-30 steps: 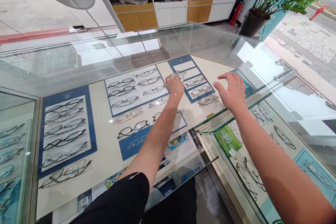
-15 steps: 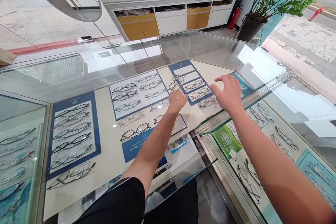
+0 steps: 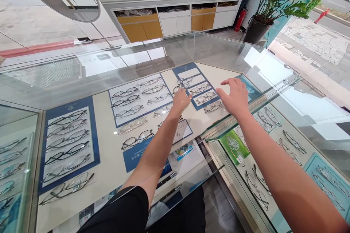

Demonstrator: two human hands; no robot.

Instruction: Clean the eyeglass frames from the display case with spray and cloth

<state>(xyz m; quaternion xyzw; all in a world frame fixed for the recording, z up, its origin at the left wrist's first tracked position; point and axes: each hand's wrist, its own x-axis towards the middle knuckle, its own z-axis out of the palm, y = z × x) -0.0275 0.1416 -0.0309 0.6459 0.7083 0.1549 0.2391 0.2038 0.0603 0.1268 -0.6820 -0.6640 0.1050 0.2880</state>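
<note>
Reaching into the glass display case, my left hand [image 3: 182, 100] has its fingers closed at a pair of eyeglasses [image 3: 180, 84] with dark rims, held tilted over the left edge of a blue and white display card [image 3: 203, 107]. The fingertips are partly hidden behind the hand. My right hand [image 3: 234, 96] hovers above the right side of the case, thumb and fingers apart, with nothing in it. Two more pairs, the upper eyeglasses [image 3: 200, 88] and the lower eyeglasses [image 3: 206, 97], lie on that card between my hands. Below them, clear-looking eyeglasses [image 3: 213, 106] rest on the cream base.
Left of my hands lies a wide card [image 3: 146, 91] with several eyeglasses, then another blue card [image 3: 95, 142] with a column of frames. Glass walls [image 3: 194, 47] enclose the case. A second case with a green card [image 3: 232, 145] stands under my right forearm. Pens [image 3: 166, 180] lie below.
The whole view has shifted slightly, so the case appears a little farther left. Both hands keep nearly the same pose and place over the case.
</note>
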